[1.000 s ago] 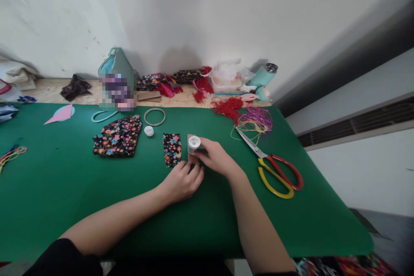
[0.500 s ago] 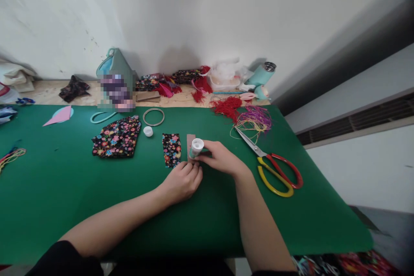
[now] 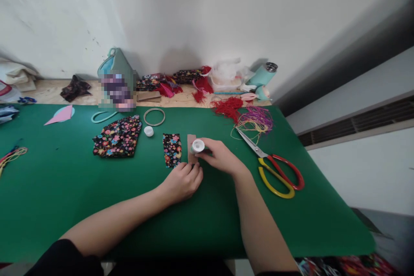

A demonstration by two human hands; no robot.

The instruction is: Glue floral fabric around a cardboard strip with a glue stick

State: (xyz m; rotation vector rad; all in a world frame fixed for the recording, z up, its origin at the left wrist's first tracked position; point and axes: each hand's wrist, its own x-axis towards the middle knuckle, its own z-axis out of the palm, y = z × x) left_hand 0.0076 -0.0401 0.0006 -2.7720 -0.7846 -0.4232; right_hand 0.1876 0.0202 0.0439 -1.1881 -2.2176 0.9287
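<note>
- Bundle of threads [image 3: 14, 155]: at 9 o'clock, far from the brown strip [image 3: 191, 155], which serves as the clock's centre on the green surface [image 3: 210, 224].
- Pink paper [image 3: 63, 114]: between 9 and 10 o'clock.
- Folded floral cloth [image 3: 118, 137]: at 9 o'clock, nearer in.
- White cap [image 3: 148, 131]: between 9 and 10 o'clock, off its tube; a ring [image 3: 154, 125] lies just beyond it.
- Floral patch [image 3: 172, 150]: at 9 o'clock, flat, just beside the strip but apart from it.
- Left hand [image 3: 182, 180]: at 7 o'clock, fingers bent, fingertips at the strip's near end; whether the thumb pinches it cannot be told.
- White tube [image 3: 198, 146], probably a glue stick: over the strip's right edge, hollow end upward; contact below is hidden. The step in hand appears to be spreading glue; the next move calls for a firmly pinned strip and steady pressure along it.
- Right hand [image 3: 220, 158]: between 3 and 4 o'clock, gripping the tube between thumb and fingers.
- Purple threads [image 3: 258, 118]: at 2 o'clock.
- Scissors [image 3: 258, 152]: at 3 o'clock, blades pointing towards 10 o'clock.
</note>
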